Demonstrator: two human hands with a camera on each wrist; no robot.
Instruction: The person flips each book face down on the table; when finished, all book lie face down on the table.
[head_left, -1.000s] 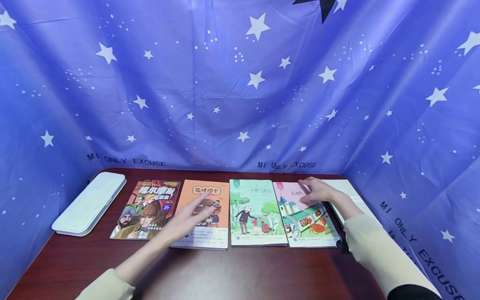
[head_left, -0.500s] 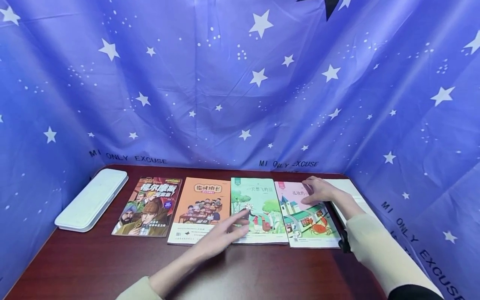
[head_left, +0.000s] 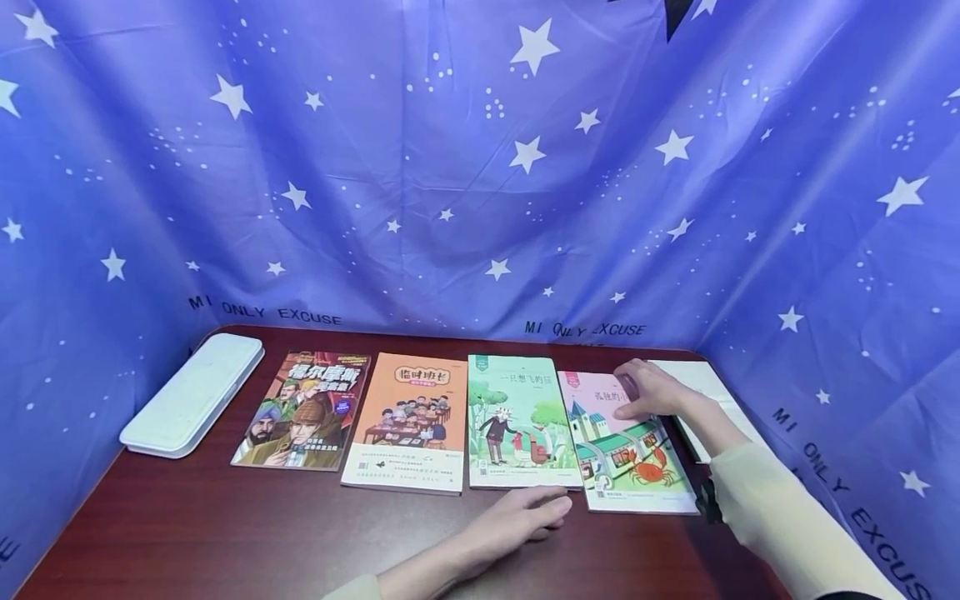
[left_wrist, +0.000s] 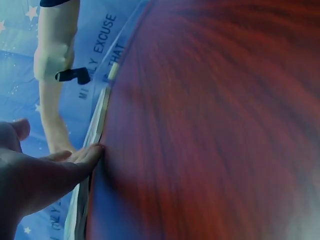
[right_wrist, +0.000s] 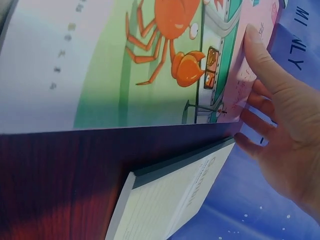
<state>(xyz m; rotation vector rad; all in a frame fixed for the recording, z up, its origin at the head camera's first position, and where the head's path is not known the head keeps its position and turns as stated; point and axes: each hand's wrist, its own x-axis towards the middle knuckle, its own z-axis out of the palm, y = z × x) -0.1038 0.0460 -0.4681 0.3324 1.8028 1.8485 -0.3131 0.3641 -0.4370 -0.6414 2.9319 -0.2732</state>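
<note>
My right hand (head_left: 656, 392) pinches the upper right part of a pink picture book (head_left: 637, 467) with a crab on its cover. In the right wrist view the thumb (right_wrist: 262, 57) lies on the cover, and the other fingers curl at the book's edge. Left of it lies a green book (head_left: 521, 417) with a rooster and a cat. My left hand (head_left: 513, 525) is just below the green book's lower edge, fingers loosely extended and holding nothing. Its fingertips (left_wrist: 95, 152) come down right by the tabletop in the left wrist view.
An orange book (head_left: 408, 425) and a comic-style detective book (head_left: 303, 417) continue the row leftward. A white case (head_left: 191, 396) lies at the far left. A pale notepad (right_wrist: 175, 200) with a dark spine is right of the pink book. Starry blue cloth (head_left: 450, 167) surrounds the table (head_left: 225, 533).
My left hand has moved right and nearer, from over the orange book, past the green book, to below it. The pink book has shifted slightly toward me under my right hand.
</note>
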